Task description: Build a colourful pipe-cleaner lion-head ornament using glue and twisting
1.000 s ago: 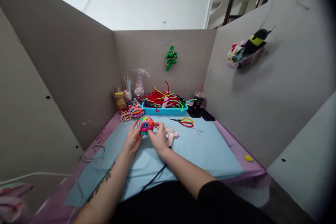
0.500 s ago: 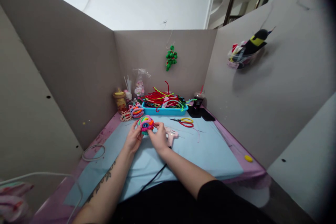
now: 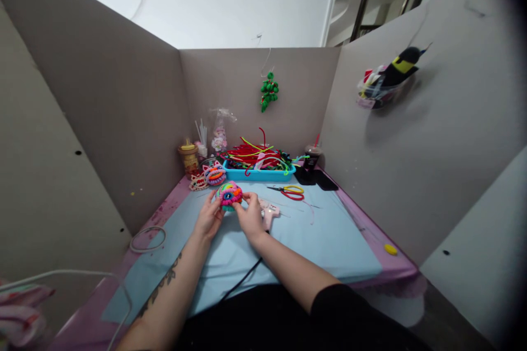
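Both hands hold a small round craft piece (image 3: 229,193) of bright pipe cleaners, pink, green and orange with a blue centre, just above the light blue mat (image 3: 321,236). My left hand (image 3: 209,216) grips its left side with curled fingers. My right hand (image 3: 249,215) pinches its right edge between thumb and fingers. A pink glue gun (image 3: 269,211) lies on the mat right behind my right hand, its black cord running toward me.
A blue tray (image 3: 259,173) of pipe cleaners stands at the back, with red and yellow scissors (image 3: 289,191) before it. Finished pieces (image 3: 209,174), a jar (image 3: 188,157) and a dark cup (image 3: 311,157) line the back. Grey cardboard walls enclose the desk. A yellow bit (image 3: 390,249) lies right.
Almost nothing differs. Both hands keep hold of the craft piece, with only slight finger shifts on its right edge.
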A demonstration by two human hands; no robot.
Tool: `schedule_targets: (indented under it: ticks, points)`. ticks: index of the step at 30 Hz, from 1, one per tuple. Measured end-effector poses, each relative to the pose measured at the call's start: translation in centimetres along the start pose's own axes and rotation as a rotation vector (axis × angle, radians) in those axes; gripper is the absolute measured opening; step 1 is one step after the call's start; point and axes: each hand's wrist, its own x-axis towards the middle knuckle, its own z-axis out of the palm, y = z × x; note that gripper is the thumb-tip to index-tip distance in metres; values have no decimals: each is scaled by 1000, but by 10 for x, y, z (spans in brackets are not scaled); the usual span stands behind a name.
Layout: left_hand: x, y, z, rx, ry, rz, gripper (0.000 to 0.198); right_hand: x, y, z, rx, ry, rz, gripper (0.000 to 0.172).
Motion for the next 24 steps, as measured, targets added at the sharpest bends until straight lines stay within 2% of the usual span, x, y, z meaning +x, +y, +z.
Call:
schedule_targets:
  ticks: [11, 19, 24]
  points:
    - [7, -2, -10, -20, 49, -37, 59, 0, 2, 1, 17, 18, 17, 18]
    - [3, -2, -4, -18, 45, -17, 52, -1, 2, 3, -8, 12, 4, 31]
    - [5, -1, -8, -26, 50, -27, 55, 0, -5, -4, 75, -7, 41, 22]
